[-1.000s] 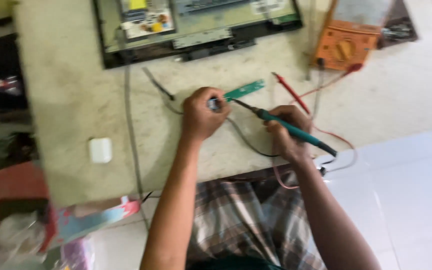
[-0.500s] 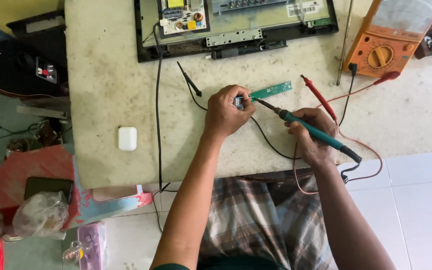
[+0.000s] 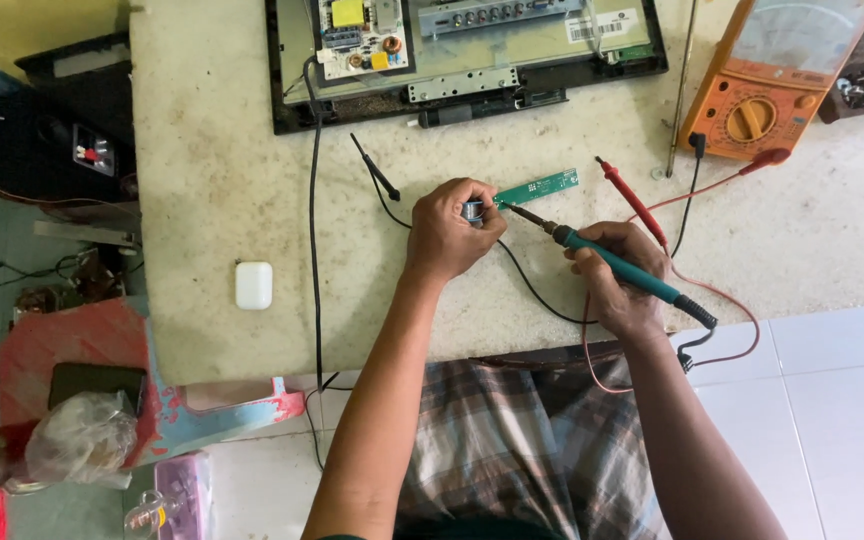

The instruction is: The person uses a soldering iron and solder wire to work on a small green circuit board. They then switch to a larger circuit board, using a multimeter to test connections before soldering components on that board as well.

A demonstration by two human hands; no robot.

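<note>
Soldering at the worktable (image 3: 202, 180).

We pinch a small metallic part (image 3: 473, 209) in our closed left hand (image 3: 449, 235), against the end of the green circuit strip (image 3: 537, 187); our right hand (image 3: 617, 275) grips the teal soldering iron (image 3: 612, 262), tip at the strip.

Both forearms were bare from the elbow down, with no sleeve, watch, ring or glove on the left hand (image 3: 449, 238) or the right hand (image 3: 617, 272). The person wore a checked cloth (image 3: 512, 440) over the lap, woven in muted brown, grey and dull red lines crossing in large squares. At the bottom edge of the view a strip of dark green garment (image 3: 472, 528) showed below it.
</note>
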